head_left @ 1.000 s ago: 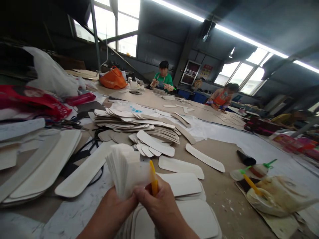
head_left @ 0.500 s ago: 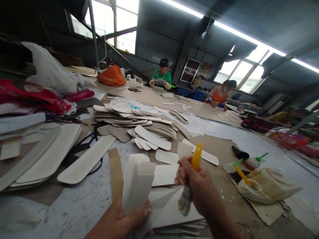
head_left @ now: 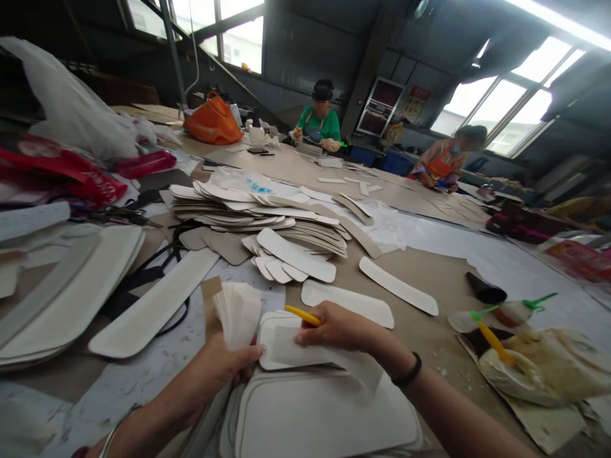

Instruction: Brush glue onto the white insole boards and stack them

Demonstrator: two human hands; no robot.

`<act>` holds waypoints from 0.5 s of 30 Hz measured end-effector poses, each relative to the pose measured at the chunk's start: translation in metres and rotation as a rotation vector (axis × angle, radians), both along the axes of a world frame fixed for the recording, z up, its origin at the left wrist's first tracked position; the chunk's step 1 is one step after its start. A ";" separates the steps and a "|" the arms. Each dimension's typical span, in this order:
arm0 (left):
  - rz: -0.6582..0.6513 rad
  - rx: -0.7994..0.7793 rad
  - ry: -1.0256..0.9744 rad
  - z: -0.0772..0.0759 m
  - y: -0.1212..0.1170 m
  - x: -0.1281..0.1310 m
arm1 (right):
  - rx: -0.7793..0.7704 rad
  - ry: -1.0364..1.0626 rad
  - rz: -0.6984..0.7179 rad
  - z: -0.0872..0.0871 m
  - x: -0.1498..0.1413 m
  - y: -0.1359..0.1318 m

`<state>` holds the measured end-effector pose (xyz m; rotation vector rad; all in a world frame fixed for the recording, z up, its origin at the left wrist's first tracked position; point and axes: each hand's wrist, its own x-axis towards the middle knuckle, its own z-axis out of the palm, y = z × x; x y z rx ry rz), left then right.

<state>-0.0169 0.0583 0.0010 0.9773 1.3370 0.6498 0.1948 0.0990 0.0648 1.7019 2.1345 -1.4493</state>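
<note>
My left hand [head_left: 217, 369] is closed around a fanned bundle of thin white strips [head_left: 238, 312], its thumb at the edge of a small white rounded board [head_left: 268, 327]. In my right hand [head_left: 337, 327] is a yellow-handled brush [head_left: 301, 314]; its bristles are hidden by the hand. The right fingertips also touch a thin translucent strip [head_left: 281, 348] that lies over the small board and trails to the right. Under both lies a stack of larger white rounded boards [head_left: 324, 420].
A big pile of pale curved pieces [head_left: 229, 213] lies ahead. Glue pot with another yellow brush [head_left: 496, 340], squeeze bottles [head_left: 518, 312] and a dark cup [head_left: 485, 289] stand right. Long boards [head_left: 153, 305] lie left. Two people [head_left: 319, 121] work across the table.
My right hand has moved left and down, bringing the thin strip onto the small board, with the brush turned sideways. My left hand's bundle has shifted left and fanned out. The view has tilted.
</note>
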 end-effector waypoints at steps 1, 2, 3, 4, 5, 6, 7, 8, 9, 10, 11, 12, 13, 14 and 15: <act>-0.005 -0.008 0.006 0.001 0.001 0.001 | 0.000 -0.033 0.017 -0.001 -0.004 0.004; -0.010 -0.015 0.009 0.002 0.003 0.002 | -0.002 -0.063 0.033 -0.002 -0.007 0.007; -0.013 -0.021 0.011 0.003 0.004 0.003 | -0.003 -0.087 0.048 -0.003 -0.009 0.009; -0.012 -0.026 0.012 0.003 0.005 0.003 | -0.002 -0.108 0.060 -0.004 -0.011 0.012; -0.008 -0.032 0.013 0.004 0.006 0.004 | -0.002 -0.124 0.069 -0.006 -0.012 0.014; -0.003 -0.039 0.013 0.003 0.006 0.004 | 0.000 -0.139 0.077 -0.008 -0.013 0.015; 0.001 -0.044 0.013 0.003 0.006 0.004 | 0.001 -0.152 0.082 -0.010 -0.014 0.016; 0.004 -0.048 0.011 0.003 0.006 0.004 | 0.003 -0.159 0.087 -0.012 -0.015 0.017; 0.004 -0.050 0.008 0.003 0.006 0.004 | 0.007 -0.161 0.093 -0.014 -0.016 0.018; 0.003 -0.050 0.006 0.003 0.005 0.004 | 0.013 -0.162 0.098 -0.016 -0.016 0.018; 0.003 -0.051 0.003 0.003 0.005 0.004 | 0.021 -0.161 0.104 -0.017 -0.016 0.019; 0.003 -0.051 0.001 0.003 0.005 0.004 | 0.030 -0.159 0.110 -0.018 -0.015 0.019; 0.003 -0.053 0.001 0.003 0.005 0.004 | 0.040 -0.158 0.116 -0.019 -0.015 0.019; 0.004 -0.055 0.002 0.003 0.006 0.004 | 0.047 -0.161 0.121 -0.020 -0.015 0.020; 0.005 -0.057 0.006 0.002 0.006 0.005 | 0.053 -0.164 0.127 -0.021 -0.015 0.020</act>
